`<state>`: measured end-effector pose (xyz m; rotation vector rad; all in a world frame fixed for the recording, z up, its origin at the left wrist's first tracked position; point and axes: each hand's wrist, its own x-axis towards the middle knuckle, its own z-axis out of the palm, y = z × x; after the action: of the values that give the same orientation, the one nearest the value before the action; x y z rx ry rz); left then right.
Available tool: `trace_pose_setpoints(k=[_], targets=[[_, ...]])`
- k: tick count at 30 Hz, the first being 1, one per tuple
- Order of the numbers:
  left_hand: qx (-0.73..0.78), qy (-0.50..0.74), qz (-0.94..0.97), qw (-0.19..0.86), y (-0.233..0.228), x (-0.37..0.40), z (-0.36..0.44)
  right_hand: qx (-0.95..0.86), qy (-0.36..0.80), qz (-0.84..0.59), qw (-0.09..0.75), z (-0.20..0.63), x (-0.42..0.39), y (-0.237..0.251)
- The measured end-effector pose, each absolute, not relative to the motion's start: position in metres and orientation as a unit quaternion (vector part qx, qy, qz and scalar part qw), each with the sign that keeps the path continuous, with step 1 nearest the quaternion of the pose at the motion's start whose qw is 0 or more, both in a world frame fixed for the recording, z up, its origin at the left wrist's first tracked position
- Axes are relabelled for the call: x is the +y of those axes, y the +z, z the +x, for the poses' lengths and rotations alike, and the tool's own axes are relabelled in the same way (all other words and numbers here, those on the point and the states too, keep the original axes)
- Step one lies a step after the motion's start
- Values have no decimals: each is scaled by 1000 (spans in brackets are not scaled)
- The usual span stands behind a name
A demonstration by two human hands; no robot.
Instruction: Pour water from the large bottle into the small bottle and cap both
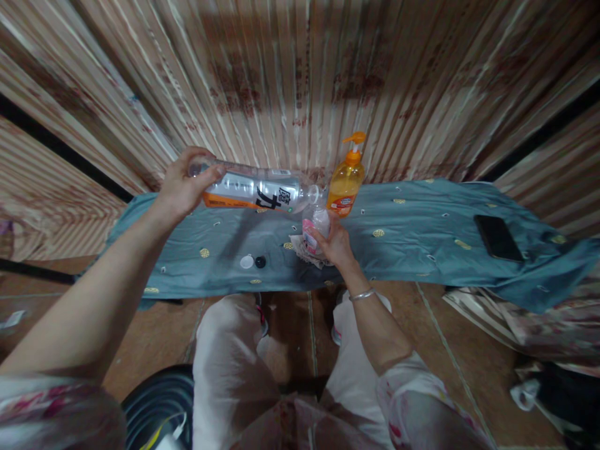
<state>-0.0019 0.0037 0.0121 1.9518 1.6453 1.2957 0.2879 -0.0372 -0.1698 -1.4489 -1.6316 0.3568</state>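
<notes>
While left fingers (209, 178) grip large bottle (255, 187) round base, nearly level so mouth reaches top of small bottle (319, 219), right fingers (321, 239) curl closed round latter, presumably steadying it; white cap (246, 261), black cap (260, 262) nearby on tabletop (407, 237).

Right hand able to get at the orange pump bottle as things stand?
Probably not without letting go first: the right hand is gripping the small clear bottle. Once free, likely yes; the orange pump bottle stands close by, its top unobstructed.
</notes>
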Motion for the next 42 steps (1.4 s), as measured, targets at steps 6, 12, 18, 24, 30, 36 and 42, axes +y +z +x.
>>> trace_pose_setpoints(k=[6, 12, 18, 24, 30, 36, 42], targets=[[561, 440, 688, 134, 14, 3, -2, -663, 138, -580, 453, 288, -38, -170], [575, 437, 680, 125, 17, -1, 3, -662, 143, -580, 453, 288, -38, -169], [570, 450, 675, 132, 15, 2, 1, -659, 142, -583, 454, 287, -38, -169], [569, 448, 676, 138, 15, 2, 0, -662, 137, -580, 455, 288, -37, -172], [570, 444, 680, 128, 17, 1, 1, -667, 132, -569, 463, 288, -37, -173], [558, 458, 677, 140, 15, 3, 0, -664, 131, -577, 457, 289, -37, -172], [568, 450, 677, 129, 16, 1, 2, -663, 136, -580, 453, 288, -37, -171]])
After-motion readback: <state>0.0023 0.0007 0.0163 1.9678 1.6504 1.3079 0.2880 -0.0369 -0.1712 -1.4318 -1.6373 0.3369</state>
